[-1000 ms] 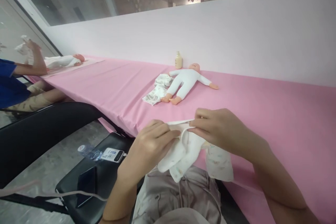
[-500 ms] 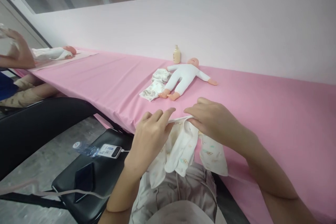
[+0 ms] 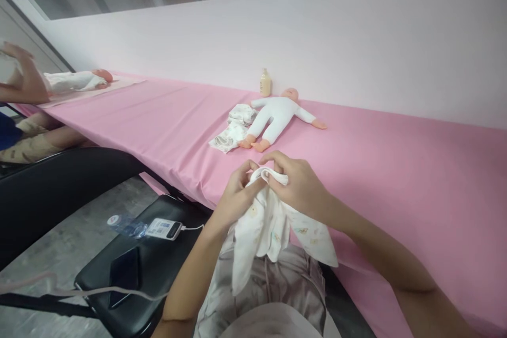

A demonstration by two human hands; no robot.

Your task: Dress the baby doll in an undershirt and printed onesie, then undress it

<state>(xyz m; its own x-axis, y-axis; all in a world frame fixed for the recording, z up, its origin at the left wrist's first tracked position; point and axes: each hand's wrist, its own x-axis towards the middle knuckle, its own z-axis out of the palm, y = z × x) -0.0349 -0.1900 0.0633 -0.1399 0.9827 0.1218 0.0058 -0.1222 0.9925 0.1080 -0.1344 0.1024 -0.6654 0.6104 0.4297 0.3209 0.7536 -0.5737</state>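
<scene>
I hold a small white printed baby garment (image 3: pixel 264 222) up in front of me, at the near edge of the pink table (image 3: pixel 396 169). My left hand (image 3: pixel 236 195) pinches its top edge from the left. My right hand (image 3: pixel 298 185) grips the same bunched top edge from the right, the two hands nearly touching. The cloth hangs down over my lap. Further back on the table lies a baby doll (image 3: pixel 275 116) in a white suit, on its back, with folded white cloths (image 3: pixel 233 133) beside its legs and a small cream bottle (image 3: pixel 265 83) by its head.
A black chair (image 3: pixel 130 269) at my left carries a phone, a power bank with a cable and a water bottle (image 3: pixel 123 224). Another person (image 3: pixel 19 100) sits at the far left near a second doll (image 3: pixel 77 81). A white partition wall (image 3: pixel 356 42) backs the table.
My two hands have come together, bunching the garment's top edge that was stretched between them before. The cloth now hangs lower and narrower.
</scene>
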